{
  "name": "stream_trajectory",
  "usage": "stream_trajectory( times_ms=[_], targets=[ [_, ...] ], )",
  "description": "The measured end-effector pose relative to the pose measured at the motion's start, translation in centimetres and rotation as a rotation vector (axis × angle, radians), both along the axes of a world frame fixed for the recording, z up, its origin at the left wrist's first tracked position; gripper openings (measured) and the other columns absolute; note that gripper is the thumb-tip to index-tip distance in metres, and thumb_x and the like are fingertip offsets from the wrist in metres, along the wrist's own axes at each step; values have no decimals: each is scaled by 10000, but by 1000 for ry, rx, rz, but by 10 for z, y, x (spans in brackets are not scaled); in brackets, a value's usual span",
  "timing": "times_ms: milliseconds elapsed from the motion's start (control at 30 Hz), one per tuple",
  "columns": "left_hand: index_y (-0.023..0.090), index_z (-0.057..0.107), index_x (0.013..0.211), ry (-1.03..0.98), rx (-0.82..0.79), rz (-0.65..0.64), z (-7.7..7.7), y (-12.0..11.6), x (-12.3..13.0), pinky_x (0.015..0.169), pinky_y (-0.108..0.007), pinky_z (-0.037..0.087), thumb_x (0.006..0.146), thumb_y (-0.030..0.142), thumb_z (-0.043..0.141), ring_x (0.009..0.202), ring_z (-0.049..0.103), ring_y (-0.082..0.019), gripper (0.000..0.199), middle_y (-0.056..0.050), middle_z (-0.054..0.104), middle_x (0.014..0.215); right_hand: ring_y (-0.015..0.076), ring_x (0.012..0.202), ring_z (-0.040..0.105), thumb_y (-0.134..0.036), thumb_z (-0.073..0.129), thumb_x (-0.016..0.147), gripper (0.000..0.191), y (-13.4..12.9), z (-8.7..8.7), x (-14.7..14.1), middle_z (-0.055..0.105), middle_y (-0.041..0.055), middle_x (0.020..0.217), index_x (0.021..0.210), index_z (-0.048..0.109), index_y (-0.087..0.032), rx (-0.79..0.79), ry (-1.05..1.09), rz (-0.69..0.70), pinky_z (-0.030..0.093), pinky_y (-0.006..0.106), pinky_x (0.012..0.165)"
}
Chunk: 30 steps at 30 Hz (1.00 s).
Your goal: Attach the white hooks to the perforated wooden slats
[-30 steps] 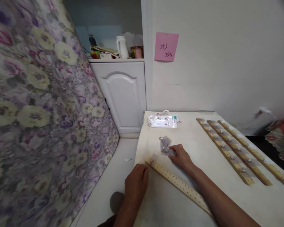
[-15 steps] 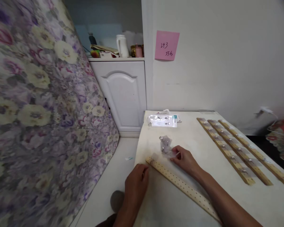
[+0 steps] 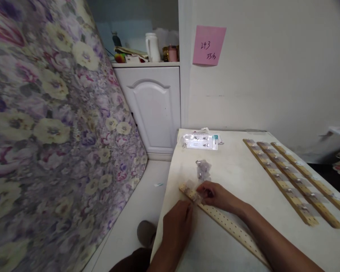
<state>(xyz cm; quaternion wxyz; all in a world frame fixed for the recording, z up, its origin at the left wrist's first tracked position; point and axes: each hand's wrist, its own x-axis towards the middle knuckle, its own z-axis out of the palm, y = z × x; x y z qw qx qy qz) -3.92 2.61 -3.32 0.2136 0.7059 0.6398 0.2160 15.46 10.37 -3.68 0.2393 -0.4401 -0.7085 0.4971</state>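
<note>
A long wooden strip with rows of small holes (image 3: 229,226) lies slantwise on the white table. Near its far left end sits a small clear plastic packet (image 3: 189,186). My right hand (image 3: 212,194) pinches another clear packet (image 3: 197,197) over the strip, just beside the first one. Close to the strip's left edge is my left hand (image 3: 181,217), its fingers curled together; what they hold, if anything, is hidden. Just beyond my right hand lies a small pile of clear packets (image 3: 203,169).
Three wooden strips bearing packets (image 3: 280,181) lie side by side on the right of the table (image 3: 229,162). A blister package (image 3: 200,141) rests at the back left. Floral fabric (image 3: 59,151) hangs on the left, before a white cabinet (image 3: 155,109).
My right hand has moved from the packet pile to the strip with a packet. My left hand has shifted along the strip's left edge. The view has shifted slightly.
</note>
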Motion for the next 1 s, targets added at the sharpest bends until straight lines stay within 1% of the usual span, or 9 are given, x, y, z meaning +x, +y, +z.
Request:
stream_trajectory(
  times_ms=[200,267,333,467,567,700,800,900,1000],
  targets=[
    [251,624,1031,24,-2,-25,-1,1,1,749,-258,432,894,227,408,902,625,-170,257,-9,667,969,139,755,523,-100,660,617,536,0,-11,5,529,-21,805,1137,600,-214,-174,176,-21,425,269,699],
    [255,625,1028,24,-6,-34,-1,1,2,752,-260,435,896,225,402,898,623,-170,261,-7,663,960,142,782,535,-119,650,638,503,-1,-14,6,549,-11,841,1129,606,-214,-227,253,-27,431,274,716],
    [262,623,1036,8,-3,-42,0,2,2,765,-262,439,901,223,394,904,621,-167,269,-3,658,968,144,772,546,-159,632,678,408,-1,-18,4,575,1,853,1084,621,-201,-240,284,-52,428,274,698],
    [265,619,1047,-5,2,-67,0,0,5,768,-259,445,904,222,387,889,619,-162,276,-3,649,972,145,693,551,-227,599,747,266,-1,-22,-3,614,10,782,1003,650,-175,-166,201,-142,406,273,638],
    [266,621,1037,6,0,-92,-2,-2,6,747,-260,447,896,209,391,865,618,-162,276,-2,643,949,165,729,576,-251,580,777,237,-2,-23,-6,653,29,808,983,669,-177,-121,183,-168,417,284,664],
    [259,619,1030,19,7,-102,-5,-3,7,748,-276,453,896,208,384,864,617,-170,276,-5,639,941,177,762,595,-262,582,784,245,-2,-21,-6,673,30,838,1001,668,-186,-115,201,-156,427,290,695],
    [257,616,1035,26,8,-107,-6,-2,7,744,-277,457,898,216,383,858,618,-170,274,-6,639,937,159,724,585,-236,595,768,244,0,-21,-6,648,5,785,1001,641,-183,-115,221,-153,417,272,670],
    [258,618,1027,33,14,-101,-6,-1,7,740,-278,458,906,231,375,848,617,-168,273,-4,639,925,142,681,567,-233,604,761,179,2,-22,-6,616,-14,729,930,620,-177,-121,236,-143,401,252,629],
    [256,623,1021,31,11,-96,-4,-1,8,754,-281,461,912,238,371,865,618,-169,275,-4,644,932,140,681,566,-245,608,765,147,4,-21,-5,618,-15,727,897,618,-181,-122,237,-128,401,248,626]
  ],
)
